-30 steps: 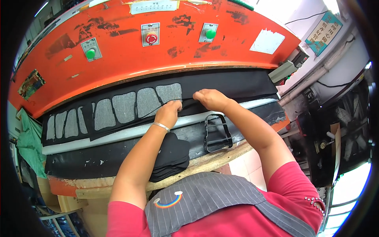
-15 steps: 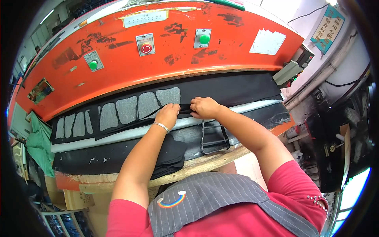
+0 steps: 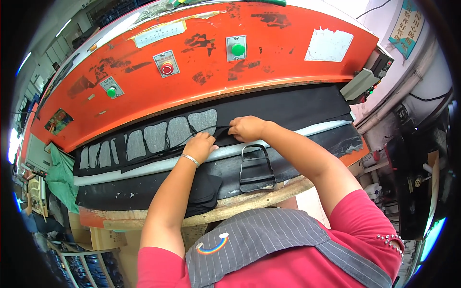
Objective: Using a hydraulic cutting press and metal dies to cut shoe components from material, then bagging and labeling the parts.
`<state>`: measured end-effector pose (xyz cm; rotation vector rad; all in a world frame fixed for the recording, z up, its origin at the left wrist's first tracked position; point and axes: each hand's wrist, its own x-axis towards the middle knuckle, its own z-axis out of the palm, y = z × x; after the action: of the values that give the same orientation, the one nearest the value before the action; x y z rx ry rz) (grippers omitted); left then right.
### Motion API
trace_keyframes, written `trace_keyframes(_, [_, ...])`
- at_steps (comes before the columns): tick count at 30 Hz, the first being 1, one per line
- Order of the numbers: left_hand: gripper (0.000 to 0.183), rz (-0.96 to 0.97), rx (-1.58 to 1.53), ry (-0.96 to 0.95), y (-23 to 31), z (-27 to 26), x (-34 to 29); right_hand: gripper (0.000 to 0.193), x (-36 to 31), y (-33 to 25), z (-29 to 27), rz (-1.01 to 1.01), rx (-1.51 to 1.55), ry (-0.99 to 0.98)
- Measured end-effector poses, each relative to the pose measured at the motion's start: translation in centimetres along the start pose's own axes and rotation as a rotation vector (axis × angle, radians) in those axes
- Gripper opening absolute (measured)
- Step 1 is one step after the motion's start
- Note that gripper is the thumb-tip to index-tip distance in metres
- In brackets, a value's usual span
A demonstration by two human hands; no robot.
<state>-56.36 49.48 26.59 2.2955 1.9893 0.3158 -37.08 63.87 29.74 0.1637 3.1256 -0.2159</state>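
A long black fabric sheet (image 3: 288, 106) lies across the press bed, with a row of rounded cut-out shapes at its left where grey material (image 3: 155, 138) shows. My right hand (image 3: 247, 128) pinches the thin black edge of the fabric beside the last cut-out. Just left of it, my left hand (image 3: 200, 146) is closed at the fabric's front edge, its fingertips curled on the black material. Below my right hand a black metal cutting die (image 3: 258, 184), an open frame with crossbars, rests on the bed. A stack of cut black pieces (image 3: 204, 192) sits partly behind my left forearm.
An orange press beam (image 3: 201, 57) spans the back, carrying green buttons (image 3: 237, 49) and a red button (image 3: 167, 68). A white pad edge (image 3: 307, 130) runs under the fabric. At the right end stands a grey control box (image 3: 360, 86); green cloth (image 3: 62, 180) hangs at the left.
The whole view has shifted a little. My left hand has moved slightly toward me, and the fabric edge between the hands is drawn up. More of the cutting die's top shows.
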Motion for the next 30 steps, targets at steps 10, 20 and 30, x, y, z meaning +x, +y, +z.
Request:
trace_keyframes(10, [0.030, -0.210, -0.200, -0.042, 0.3, -1.1, 1.7, 0.029, 0.3, 0.1, -0.6, 0.062, 0.056, -0.081])
trace_keyframes(20, [0.032, -0.261, -0.216, 0.014, 0.6, -0.6, 1.4, 0.028, 0.7, -0.7, -0.1, 0.082, -0.013, -0.013])
trace_keyframes(30, [0.031, -0.273, -0.194, -0.027, 0.5, -0.8, 1.7, 0.035, 0.5, -2.0, 0.3, 0.130, -0.113, 0.040])
